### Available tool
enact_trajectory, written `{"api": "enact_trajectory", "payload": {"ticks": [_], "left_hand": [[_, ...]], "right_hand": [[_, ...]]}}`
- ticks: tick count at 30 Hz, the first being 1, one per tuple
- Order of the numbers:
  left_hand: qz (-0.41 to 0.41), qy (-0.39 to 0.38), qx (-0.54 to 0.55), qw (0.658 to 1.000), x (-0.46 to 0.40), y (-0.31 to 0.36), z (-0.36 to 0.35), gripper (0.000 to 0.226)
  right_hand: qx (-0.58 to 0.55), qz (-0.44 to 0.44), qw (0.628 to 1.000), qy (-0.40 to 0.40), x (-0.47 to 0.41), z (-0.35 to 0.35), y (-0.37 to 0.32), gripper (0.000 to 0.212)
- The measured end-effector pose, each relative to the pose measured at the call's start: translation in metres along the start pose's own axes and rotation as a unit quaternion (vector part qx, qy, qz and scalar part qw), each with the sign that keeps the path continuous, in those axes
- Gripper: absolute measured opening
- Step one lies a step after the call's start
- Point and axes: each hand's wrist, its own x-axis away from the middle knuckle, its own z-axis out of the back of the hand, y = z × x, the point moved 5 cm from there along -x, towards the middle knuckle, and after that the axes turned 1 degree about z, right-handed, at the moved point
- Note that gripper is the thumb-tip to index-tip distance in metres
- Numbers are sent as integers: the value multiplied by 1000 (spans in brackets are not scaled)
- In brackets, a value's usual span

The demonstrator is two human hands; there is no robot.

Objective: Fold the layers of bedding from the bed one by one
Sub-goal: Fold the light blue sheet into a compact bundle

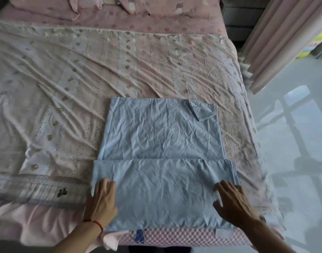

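The blue sheet [160, 143], folded into a creased rectangle, lies on the bed [47, 221] near its foot edge, on top of a wrinkled pink patterned sheet [65, 84], with its near third doubled back over itself. Both hands lie flat with straight fingers on that doubled flap, the left hand [101, 199] at the blue sheet's left edge and the right hand [235, 203] near its right edge. Beyond the blue sheet, pink pillows [47, 6] sit at the head, and a curtain [284, 37] hangs to its right.

A home bedroom — bed [120, 70], pillows [47, 8], pleated curtain [284, 42].
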Motion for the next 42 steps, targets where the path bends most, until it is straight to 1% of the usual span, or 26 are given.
{"api": "enact_trajectory", "payload": {"ticks": [2, 4, 5, 8, 9, 11, 13, 14, 15, 17, 18, 20, 21, 23, 25, 26, 28, 30, 31, 32, 35, 37, 39, 40, 41, 42], "left_hand": [[-19, 5, -12, 1000, -44, 21, 17, 54], [-28, -2, 0, 1000, -92, 46, 31, 60], [-24, -7, 4, 1000, -120, 58, 32, 60], [-4, -36, 9, 999, -202, 87, 34, 65], [-8, -42, 12, 999, -226, 96, 35, 68], [-29, -46, 36, 998, -275, 112, 32, 75], [-49, -63, 40, 996, -311, 123, 30, 88], [-48, -76, 29, 996, -321, 125, 29, 92], [-46, -86, 17, 995, -330, 126, 30, 94], [-43, -102, 10, 994, -343, 125, 34, 100], [-46, -108, 12, 993, -346, 125, 40, 103], [-35, -133, 30, 990, -356, 124, 44, 108], [-30, -141, 31, 989, -361, 125, 46, 111], [-18, -150, 12, 988, -365, 127, 45, 115], [-13, -144, -2, 990, -367, 128, 41, 117], [-11, -142, -5, 990, -369, 128, 40, 117], [-8, -146, -6, 989, -371, 128, 40, 118], [-5, -153, -8, 988, -373, 129, 40, 118], [-3, -156, -12, 988, -374, 128, 40, 119], [-3, -158, -16, 987, -375, 129, 40, 119], [-5, -158, -12, 987, -375, 128, 40, 119], [-9, -165, -11, 986, -376, 129, 42, 118], [-25, -171, -2, 985, -378, 124, 51, 116], [-43, -153, -4, 987, -383, 118, 59, 112], [-59, -115, -2, 992, -389, 107, 71, 104], [-67, -57, 13, 996, -399, 95, 87, 93]], "right_hand": [[10, -10, 999, 47, -44, 13, -8, 33], [-15, -18, 997, 73, -95, 25, -16, 30], [-47, -35, 996, 73, -123, 27, -14, 31], [-155, -91, 982, 58, -203, 27, -7, 46], [-185, -90, 977, 56, -225, 24, -5, 49], [-228, -52, 971, 44, -269, 16, 1, 50], [-198, -19, 979, 34, -305, 8, 18, 53], [-161, -38, 985, 45, -318, 9, 34, 56], [-129, -78, 987, 61, -329, 13, 54, 61], [-103, -160, 979, 68, -349, 20, 90, 69], [-84, -164, 981, 67, -355, 24, 98, 72], [-52, -118, 990, 61, -371, 25, 102, 79], [-56, -101, 992, 59, -376, 26, 103, 83], [-67, -101, 991, 56, -387, 28, 109, 87], [-28, -103, 993, 41, -401, 34, 114, 86], [-19, -102, 995, 13, -411, 39, 114, 86], [-43, -98, 991, -76, -430, 50, 112, 84], [-27, -78, 981, -173, -446, 62, 108, 80], [-5, -70, 976, -205, -451, 68, 106, 79], [13, -65, 974, -216, -455, 77, 107, 74], [15, -60, 985, -160, -463, 89, 116, 48], [27, -60, 988, -139, -459, 80, 116, 40], [41, -63, 990, -123, -457, 61, 113, 37], [40, -73, 990, -116, -455, 53, 113, 37], [33, -83, 990, -106, -454, 46, 112, 37], [29, -91, 991, -95, -454, 43, 113, 36]]}}
